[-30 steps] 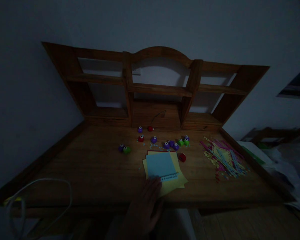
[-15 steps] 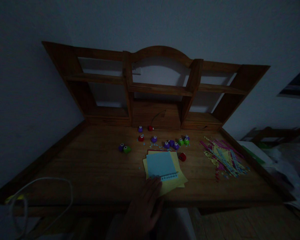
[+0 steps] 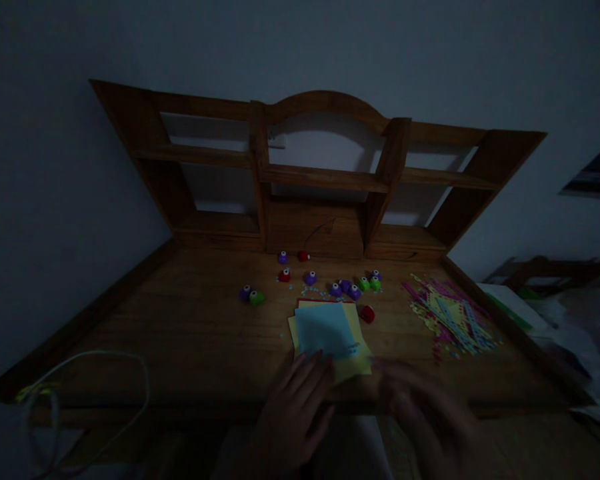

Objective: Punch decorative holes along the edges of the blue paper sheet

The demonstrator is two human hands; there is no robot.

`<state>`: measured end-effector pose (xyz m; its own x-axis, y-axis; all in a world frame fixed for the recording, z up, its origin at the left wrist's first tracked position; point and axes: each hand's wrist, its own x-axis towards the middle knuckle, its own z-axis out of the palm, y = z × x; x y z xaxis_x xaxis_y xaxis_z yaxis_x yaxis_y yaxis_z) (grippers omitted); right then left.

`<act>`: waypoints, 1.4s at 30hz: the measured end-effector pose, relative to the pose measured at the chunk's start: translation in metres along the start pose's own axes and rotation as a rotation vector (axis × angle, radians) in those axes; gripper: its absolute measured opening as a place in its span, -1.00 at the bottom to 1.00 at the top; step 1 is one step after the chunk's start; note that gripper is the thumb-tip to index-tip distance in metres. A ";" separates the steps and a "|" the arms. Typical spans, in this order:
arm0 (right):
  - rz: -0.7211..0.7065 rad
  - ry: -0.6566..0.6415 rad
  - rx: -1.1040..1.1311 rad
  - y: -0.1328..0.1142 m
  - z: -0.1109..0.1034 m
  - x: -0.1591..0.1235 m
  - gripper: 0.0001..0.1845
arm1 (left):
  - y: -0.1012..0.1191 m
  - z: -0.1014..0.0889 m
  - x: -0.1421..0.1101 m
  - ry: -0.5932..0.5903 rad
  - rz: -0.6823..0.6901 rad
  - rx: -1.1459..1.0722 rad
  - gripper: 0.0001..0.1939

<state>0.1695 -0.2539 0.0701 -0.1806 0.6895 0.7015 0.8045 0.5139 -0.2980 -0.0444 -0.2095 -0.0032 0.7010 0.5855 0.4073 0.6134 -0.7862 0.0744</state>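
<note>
Desk (image 3: 200, 333): wooden, bearing the paper.
Paper stack (image 3: 325, 327): blue on top, ahead of my left hand (image 3: 297, 407), left of my right hand (image 3: 423, 400).
Left hand: palm down, fingers extended flat over the near edge.
Right hand: blurred, reaching forward; I can't tell whether it holds anything.
Small red piece (image 3: 367, 314): just beside the stack.

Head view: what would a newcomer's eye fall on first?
Likely the blue sheet on yellow paper, front and middle of the desk, the left hand at its near edge. Next, colourful strips heaped at right, and purple, green and red punches, mostly beyond the paper.
</note>
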 end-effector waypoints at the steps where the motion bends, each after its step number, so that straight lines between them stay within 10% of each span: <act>1: 0.040 -0.010 0.033 0.007 0.009 0.001 -0.67 | 0.000 -0.001 0.001 -0.006 0.005 -0.005 -0.45; 9: -0.166 -0.345 -0.021 0.050 0.061 -0.033 -0.51 | -0.003 -0.002 0.002 -0.031 0.017 -0.089 -0.46; 21: -0.395 -0.383 -0.149 0.059 0.062 -0.038 -0.42 | -0.011 -0.008 0.001 -0.048 0.110 -0.053 -0.41; 42: -0.286 -0.303 -0.114 0.076 0.047 -0.040 -0.44 | -0.026 -0.019 -0.030 -0.043 0.061 0.075 -0.47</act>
<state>0.2111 -0.2189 -0.0107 -0.5497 0.6547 0.5188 0.7521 0.6582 -0.0336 -0.0880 -0.2101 -0.0001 0.7517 0.5461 0.3697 0.5935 -0.8046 -0.0181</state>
